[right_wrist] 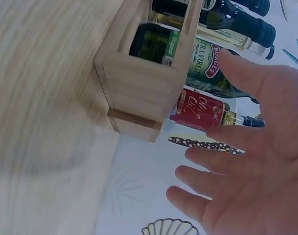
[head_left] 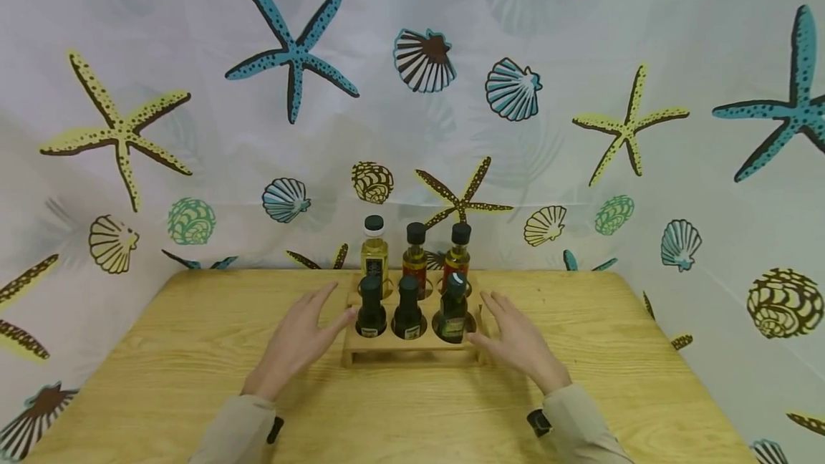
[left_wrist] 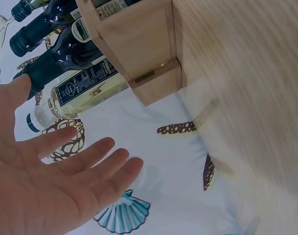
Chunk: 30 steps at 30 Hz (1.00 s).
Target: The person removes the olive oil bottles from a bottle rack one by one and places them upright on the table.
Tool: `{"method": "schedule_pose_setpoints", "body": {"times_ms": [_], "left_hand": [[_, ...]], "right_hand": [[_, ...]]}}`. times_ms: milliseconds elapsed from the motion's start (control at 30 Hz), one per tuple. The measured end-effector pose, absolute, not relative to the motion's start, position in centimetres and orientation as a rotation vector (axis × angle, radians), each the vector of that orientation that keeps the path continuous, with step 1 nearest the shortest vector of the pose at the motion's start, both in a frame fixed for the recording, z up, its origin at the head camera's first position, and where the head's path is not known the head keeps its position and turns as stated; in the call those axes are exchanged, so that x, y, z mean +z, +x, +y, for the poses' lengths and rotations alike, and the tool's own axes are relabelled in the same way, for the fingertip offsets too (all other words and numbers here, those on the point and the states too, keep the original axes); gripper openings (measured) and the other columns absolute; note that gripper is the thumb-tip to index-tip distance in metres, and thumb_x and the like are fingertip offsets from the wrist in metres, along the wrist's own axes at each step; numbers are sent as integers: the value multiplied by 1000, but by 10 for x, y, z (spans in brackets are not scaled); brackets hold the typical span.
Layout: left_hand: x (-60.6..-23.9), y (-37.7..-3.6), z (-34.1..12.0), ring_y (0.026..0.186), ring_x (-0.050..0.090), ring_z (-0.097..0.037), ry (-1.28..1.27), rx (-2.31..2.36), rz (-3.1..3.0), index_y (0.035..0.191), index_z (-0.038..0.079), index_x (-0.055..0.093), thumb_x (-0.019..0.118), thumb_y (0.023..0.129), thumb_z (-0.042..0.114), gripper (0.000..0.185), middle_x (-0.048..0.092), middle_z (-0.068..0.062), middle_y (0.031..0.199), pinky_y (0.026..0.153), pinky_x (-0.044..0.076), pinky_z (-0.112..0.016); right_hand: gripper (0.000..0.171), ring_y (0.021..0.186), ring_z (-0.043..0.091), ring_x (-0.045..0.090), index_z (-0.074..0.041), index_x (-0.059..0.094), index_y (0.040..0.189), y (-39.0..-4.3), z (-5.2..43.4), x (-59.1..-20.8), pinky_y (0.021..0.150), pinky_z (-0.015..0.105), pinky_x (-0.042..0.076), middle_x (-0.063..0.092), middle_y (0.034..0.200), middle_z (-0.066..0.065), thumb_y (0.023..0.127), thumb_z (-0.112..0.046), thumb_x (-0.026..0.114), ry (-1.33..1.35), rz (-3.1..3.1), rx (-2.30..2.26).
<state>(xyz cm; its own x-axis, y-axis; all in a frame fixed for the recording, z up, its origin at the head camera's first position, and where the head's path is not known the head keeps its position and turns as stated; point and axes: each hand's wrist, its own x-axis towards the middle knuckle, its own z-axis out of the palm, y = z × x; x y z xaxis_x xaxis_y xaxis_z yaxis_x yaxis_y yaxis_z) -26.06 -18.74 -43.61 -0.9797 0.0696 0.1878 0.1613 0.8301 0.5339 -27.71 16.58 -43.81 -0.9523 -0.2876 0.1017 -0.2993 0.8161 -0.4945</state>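
Note:
A wooden bottle rack stands on the table with bottles in two rows of round holes. Behind are a clear bottle of pale oil and two red-labelled olive oil bottles. Two dark bottles and a green bottle fill the front row; the green one leans slightly. My left hand is spread at the rack's left side, holding nothing. On the right side my right hand is also spread, its thumb near the green bottle. Whether either hand touches the rack I cannot tell.
The wooden table extends on both sides of the rack and in front of it. A white cloth printed with starfish and shells hangs behind the table and at its sides, close behind the rack.

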Motion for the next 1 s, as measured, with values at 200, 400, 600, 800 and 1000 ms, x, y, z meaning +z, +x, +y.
{"method": "schedule_pose_setpoints", "body": {"times_ms": [200, 400, 600, 800, 1000], "left_hand": [[-442, -266, -187, 131, 47, -44, -221, -1069, -2804, 153, 10, 35, 57, 98, 45, 68, 48, -25, 145, 102, 41, -62], [-444, -270, -186, 131, 48, -42, -195, -1239, -2825, 152, 16, 36, 60, 98, 42, 65, 50, -24, 143, 101, 44, -59], [-451, -272, -184, 131, 48, -42, -232, -1458, -2823, 150, 14, 40, 64, 97, 31, 61, 49, -23, 143, 101, 45, -57], [-459, -276, -186, 135, 43, -43, -230, -1733, -2777, 150, 14, 39, 64, 97, 18, 59, 41, -22, 150, 102, 47, -52], [-463, -278, -191, 136, 39, -46, -268, -1953, -2709, 151, 11, 38, 61, 97, 11, 59, 34, -27, 152, 98, 52, -44]], "right_hand": [[72, 137, 38, 43, -12, 38, 152, -282, 167, -444, 110, 56, 38, 45, 150, 17, 91, -26, 72, 357, -2850, 1327], [59, 125, 34, 55, -14, 51, 144, -286, 168, -448, 97, 48, 51, 58, 138, 14, 90, -20, 73, 245, -2675, 1620], [44, 114, 27, 62, -13, 64, 131, -286, 167, -453, 92, 42, 54, 63, 130, 15, 88, -15, 74, 181, -2544, 1819], [42, 111, 27, 63, -4, 64, 129, -288, 160, -457, 88, 36, 56, 64, 128, 16, 89, -10, 73, 195, -2447, 1959], [41, 114, 26, 62, -5, 63, 130, -292, 156, -460, 93, 36, 54, 65, 127, 15, 89, -9, 71, 206, -2424, 2047]]}}
